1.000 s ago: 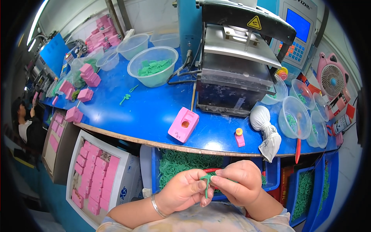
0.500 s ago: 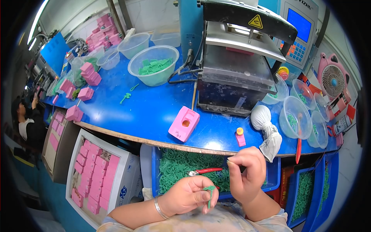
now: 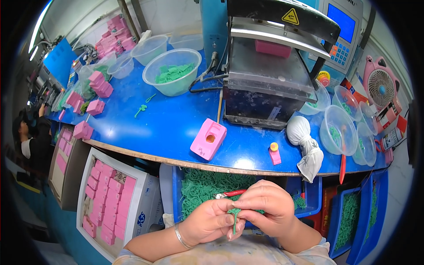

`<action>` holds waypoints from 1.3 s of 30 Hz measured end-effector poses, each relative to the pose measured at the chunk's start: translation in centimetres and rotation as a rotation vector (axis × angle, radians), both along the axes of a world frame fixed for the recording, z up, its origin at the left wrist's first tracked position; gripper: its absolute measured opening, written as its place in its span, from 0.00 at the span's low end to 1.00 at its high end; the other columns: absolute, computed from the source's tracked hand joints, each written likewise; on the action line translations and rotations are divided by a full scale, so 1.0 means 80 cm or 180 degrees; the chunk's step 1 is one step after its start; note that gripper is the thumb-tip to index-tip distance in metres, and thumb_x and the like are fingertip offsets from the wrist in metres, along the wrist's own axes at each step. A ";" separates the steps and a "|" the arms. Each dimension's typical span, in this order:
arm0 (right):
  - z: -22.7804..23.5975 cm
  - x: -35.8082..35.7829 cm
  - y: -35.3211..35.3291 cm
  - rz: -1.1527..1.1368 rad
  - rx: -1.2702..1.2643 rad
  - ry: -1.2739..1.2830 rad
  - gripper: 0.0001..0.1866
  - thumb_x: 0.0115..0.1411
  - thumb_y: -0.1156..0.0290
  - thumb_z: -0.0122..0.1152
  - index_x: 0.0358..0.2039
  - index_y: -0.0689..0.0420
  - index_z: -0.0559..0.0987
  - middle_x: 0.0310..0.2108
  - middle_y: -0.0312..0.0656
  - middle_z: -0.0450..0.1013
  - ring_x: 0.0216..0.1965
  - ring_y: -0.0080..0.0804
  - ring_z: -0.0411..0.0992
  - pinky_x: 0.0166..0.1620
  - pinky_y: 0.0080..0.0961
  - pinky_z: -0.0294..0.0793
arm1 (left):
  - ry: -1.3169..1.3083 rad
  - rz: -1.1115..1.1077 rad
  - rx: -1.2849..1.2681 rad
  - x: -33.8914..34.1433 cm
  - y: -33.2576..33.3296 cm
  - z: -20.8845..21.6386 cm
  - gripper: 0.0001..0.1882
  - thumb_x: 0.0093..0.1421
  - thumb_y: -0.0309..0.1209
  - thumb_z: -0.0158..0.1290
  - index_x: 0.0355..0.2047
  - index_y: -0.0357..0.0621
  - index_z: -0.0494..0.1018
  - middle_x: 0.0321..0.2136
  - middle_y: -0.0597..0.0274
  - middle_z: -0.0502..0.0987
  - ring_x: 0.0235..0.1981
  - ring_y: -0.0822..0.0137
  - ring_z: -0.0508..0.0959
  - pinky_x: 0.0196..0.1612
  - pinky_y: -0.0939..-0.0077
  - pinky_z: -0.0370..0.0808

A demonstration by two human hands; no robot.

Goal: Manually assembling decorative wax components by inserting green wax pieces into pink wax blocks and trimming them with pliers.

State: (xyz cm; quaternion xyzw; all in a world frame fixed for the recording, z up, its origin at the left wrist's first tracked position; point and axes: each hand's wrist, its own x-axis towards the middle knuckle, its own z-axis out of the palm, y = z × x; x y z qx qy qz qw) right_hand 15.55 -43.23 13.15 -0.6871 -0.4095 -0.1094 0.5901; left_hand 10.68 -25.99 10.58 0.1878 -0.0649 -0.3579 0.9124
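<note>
In front of my body, my left hand (image 3: 213, 222) pinches a small green stemmed piece (image 3: 234, 213) between thumb and fingers, its thin stem pointing down. My right hand (image 3: 269, 206) has closed in from the right, with thumb and index fingertip at the top of the same piece. The fingers partly hide that contact. Under both hands sits a blue bin (image 3: 177, 187) full of similar green pieces (image 3: 201, 187), and red-handled pliers (image 3: 230, 193) lie on them, partly covered by my right hand.
On the blue table (image 3: 172, 132) are a pink mould block (image 3: 209, 139), a pink piece with a yellow knob (image 3: 274, 153), a tied white cloth pouch (image 3: 304, 141) and plastic bowls (image 3: 174, 90). A press (image 3: 269, 84) stands behind. A box of pink blocks (image 3: 145, 198) is at left.
My right hand has moved down and left from beside the bin to meet the green piece in my left hand. The view has shifted slightly. The pliers are now more covered.
</note>
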 end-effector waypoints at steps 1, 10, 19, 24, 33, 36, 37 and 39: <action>0.000 0.001 0.000 0.0084 0.0047 0.0012 0.15 0.42 0.77 0.67 0.34 0.61 0.79 0.27 0.42 0.74 0.25 0.34 0.71 0.29 0.25 0.68 | 0.0028 -0.0070 -0.0089 0.000 -0.001 -0.001 0.13 0.60 0.32 0.49 0.40 0.35 0.67 0.29 0.59 0.73 0.26 0.70 0.71 0.28 0.82 0.68; -0.002 -0.004 -0.001 0.0182 0.0070 0.0260 0.14 0.43 0.80 0.65 0.34 0.61 0.79 0.26 0.41 0.74 0.25 0.32 0.71 0.29 0.24 0.68 | 0.0000 -0.0129 0.0054 -0.001 -0.001 0.002 0.14 0.60 0.35 0.50 0.39 0.37 0.67 0.26 0.62 0.72 0.23 0.70 0.69 0.27 0.78 0.66; -0.002 -0.001 -0.003 0.0367 0.0148 0.0430 0.12 0.43 0.81 0.65 0.32 0.61 0.79 0.25 0.40 0.74 0.25 0.32 0.71 0.29 0.25 0.68 | 0.0098 -0.0209 -0.0095 -0.002 -0.005 0.005 0.12 0.60 0.34 0.49 0.39 0.38 0.67 0.25 0.63 0.71 0.22 0.71 0.68 0.27 0.77 0.65; -0.002 -0.002 -0.003 0.0338 0.0113 0.0372 0.12 0.44 0.81 0.65 0.32 0.61 0.79 0.24 0.40 0.74 0.25 0.31 0.71 0.29 0.24 0.67 | 0.0087 -0.0208 0.0037 -0.001 -0.005 0.005 0.11 0.60 0.35 0.49 0.36 0.40 0.67 0.24 0.63 0.70 0.21 0.71 0.67 0.25 0.77 0.64; -0.007 0.001 -0.004 0.0402 0.0168 0.0497 0.12 0.46 0.82 0.62 0.34 0.61 0.79 0.24 0.41 0.73 0.25 0.32 0.72 0.28 0.26 0.68 | 0.0201 -0.0338 -0.0239 0.000 -0.005 -0.001 0.11 0.61 0.34 0.47 0.40 0.41 0.65 0.25 0.64 0.70 0.21 0.72 0.67 0.27 0.77 0.64; -0.004 -0.002 -0.007 0.0455 0.0108 0.0577 0.12 0.46 0.82 0.62 0.34 0.61 0.79 0.25 0.42 0.74 0.25 0.33 0.72 0.29 0.26 0.68 | 0.0184 -0.0337 -0.0084 -0.002 -0.008 0.007 0.11 0.61 0.36 0.48 0.37 0.41 0.65 0.24 0.64 0.68 0.20 0.72 0.66 0.24 0.78 0.64; -0.004 -0.003 -0.007 0.0472 0.0071 0.0607 0.12 0.46 0.82 0.62 0.34 0.61 0.79 0.26 0.42 0.74 0.26 0.34 0.72 0.29 0.26 0.68 | 0.0224 -0.0302 0.0078 -0.002 -0.009 0.010 0.12 0.60 0.38 0.48 0.33 0.42 0.66 0.22 0.65 0.67 0.19 0.72 0.66 0.22 0.78 0.63; -0.005 -0.004 -0.007 0.0457 0.0068 0.0670 0.12 0.46 0.81 0.62 0.34 0.61 0.79 0.26 0.42 0.74 0.26 0.33 0.72 0.29 0.26 0.68 | 0.0164 -0.0368 -0.0004 -0.002 -0.008 0.005 0.12 0.60 0.38 0.48 0.33 0.42 0.66 0.22 0.65 0.67 0.19 0.72 0.66 0.22 0.79 0.63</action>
